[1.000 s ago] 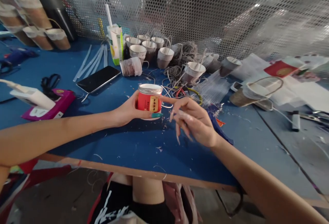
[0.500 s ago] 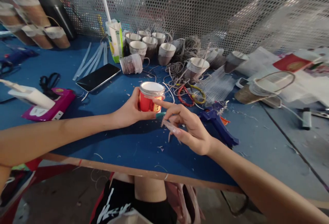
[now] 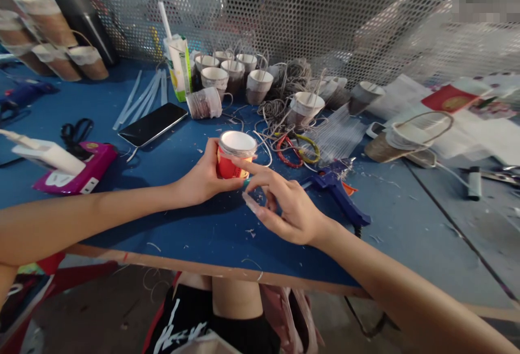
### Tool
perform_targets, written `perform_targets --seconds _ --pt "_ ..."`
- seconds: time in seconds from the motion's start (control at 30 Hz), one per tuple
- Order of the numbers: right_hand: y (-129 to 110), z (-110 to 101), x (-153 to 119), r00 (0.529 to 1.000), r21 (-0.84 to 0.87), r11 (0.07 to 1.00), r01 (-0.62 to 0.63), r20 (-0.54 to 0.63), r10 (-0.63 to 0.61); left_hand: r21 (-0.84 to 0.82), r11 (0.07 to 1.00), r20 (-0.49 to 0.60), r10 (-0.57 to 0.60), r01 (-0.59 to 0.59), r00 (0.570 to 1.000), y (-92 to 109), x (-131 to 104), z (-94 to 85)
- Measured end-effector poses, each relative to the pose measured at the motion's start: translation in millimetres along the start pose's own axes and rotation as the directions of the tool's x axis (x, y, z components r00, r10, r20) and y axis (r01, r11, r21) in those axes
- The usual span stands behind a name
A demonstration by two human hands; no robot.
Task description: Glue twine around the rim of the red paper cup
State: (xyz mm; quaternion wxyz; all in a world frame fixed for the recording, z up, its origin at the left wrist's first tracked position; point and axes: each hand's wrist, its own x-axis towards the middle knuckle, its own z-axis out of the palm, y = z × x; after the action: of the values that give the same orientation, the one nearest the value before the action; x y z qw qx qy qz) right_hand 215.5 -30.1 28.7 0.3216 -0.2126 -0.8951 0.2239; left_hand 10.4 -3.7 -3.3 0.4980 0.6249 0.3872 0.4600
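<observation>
My left hand [image 3: 205, 181] is wrapped round a small red paper cup [image 3: 228, 165], thumb across its near side. The cup stands upright with its white mouth up, and a greyish band runs just below the rim. My right hand [image 3: 284, 202] is at the cup's right side, its index fingertip at or against the wall. The right thumb is held apart from the index finger and the other fingers are loosely curled, with nothing visible between them. A blue glue gun [image 3: 341, 194] lies to the right of my right hand.
Behind the cup stand several cord-wrapped cups [image 3: 260, 84] beside tangled grey cord [image 3: 296, 75]. Scissors [image 3: 298, 151] and clear glue sticks [image 3: 335, 135] lie on the right. A phone [image 3: 154, 124], a drink carton [image 3: 177, 67] and a purple power strip [image 3: 77, 172] are on the left.
My right thumb has shifted left and the right hand sits slightly further left by the cup. My left hand keeps its hold on the cup. The view has shifted slightly.
</observation>
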Motion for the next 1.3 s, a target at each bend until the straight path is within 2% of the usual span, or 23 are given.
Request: perform_targets --seconds 0.1,0.2,0.27,0.33,0.4,0.5,0.6,0.7,0.77,0.87,0.97,1.03,1.1,1.2,1.3 --pt "-2.9 1.1 -2.1 0.993 -0.011 1.000 -0.001 -0.117 0.000 0.002 1.000 -0.018 -0.006 0.006 1.000 -0.7 0.1 0.1" --pt "-1.3 -1.8 -6.8 0.963 -0.003 0.999 0.036 -0.269 -0.035 -0.042 0.998 -0.049 -0.052 0.050 0.997 -1.8 0.5 -0.5" --pt "1.2 -4.6 -8.6 0.953 0.032 0.998 0.050 -0.299 -0.038 -0.117 0.990 -0.050 -0.089 0.083 0.995 -2.8 1.0 -1.8" --pt "3.3 -6.6 -8.1 0.966 0.112 0.993 0.046 -0.256 -0.016 -0.213 0.971 0.011 -0.110 0.109 0.994 -3.8 1.5 -4.0" --pt "4.0 -7.4 -5.9 0.987 0.210 0.977 0.028 -0.159 0.006 -0.284 0.951 0.096 -0.096 0.119 0.991 -4.3 1.7 -6.7" --pt "2.5 -6.2 -3.6 0.998 0.330 0.944 -0.033 -0.037 0.048 -0.318 0.938 0.186 -0.078 0.135 0.979 -4.0 1.7 -10.2" --pt "0.0 -3.5 -4.6 0.986 0.502 0.858 -0.109 -0.054 0.157 -0.319 0.933 0.230 -0.096 0.169 0.968 -3.5 1.6 -11.6" --pt "-1.3 -2.1 -5.5 0.955 0.694 0.709 -0.128 -0.107 0.277 -0.351 0.925 0.239 -0.062 0.146 0.969 -3.9 1.7 -11.5" --pt "-1.1 -2.9 -4.1 0.936 0.768 0.625 -0.141 -0.102 0.336 -0.372 0.918 0.250 -0.044 0.138 0.967 -4.6 1.8 -11.6" --pt "0.8 -5.6 -0.1 0.907 0.809 0.577 -0.112 -0.153 0.391 -0.366 0.917 0.270 -0.059 0.160 0.961 -4.9 1.9 -12.6" --pt "2.8 -7.3 2.6 0.857 0.802 0.596 -0.048 -0.274 0.437 -0.354 0.918 0.288 -0.073 0.177 0.955 -3.0 1.9 -13.6" --pt "2.8 -6.7 2.6 0.842 0.793 0.608 -0.040 -0.301 0.448 -0.358 0.916 0.296 -0.072 0.181 0.952 -1.5 2.0 -13.9" --pt "1.7 -4.9 1.4 0.873 0.798 0.598 -0.079 -0.235 0.428 -0.364 0.914 0.291 -0.071 0.179 0.954 -0.6 2.2 -14.0" --pt "-0.7 -1.4 -1.0 0.921 0.804 0.567 -0.178 -0.067 0.384 -0.361 0.915 0.278 -0.079 0.180 0.957 -1.4 2.7 -13.6" --pt "-2.6 0.2 -2.3 0.933 0.798 0.569 -0.199 -0.024 0.359 -0.367 0.912 0.277 -0.083 0.185 0.957 -3.7 3.5 -12.8"
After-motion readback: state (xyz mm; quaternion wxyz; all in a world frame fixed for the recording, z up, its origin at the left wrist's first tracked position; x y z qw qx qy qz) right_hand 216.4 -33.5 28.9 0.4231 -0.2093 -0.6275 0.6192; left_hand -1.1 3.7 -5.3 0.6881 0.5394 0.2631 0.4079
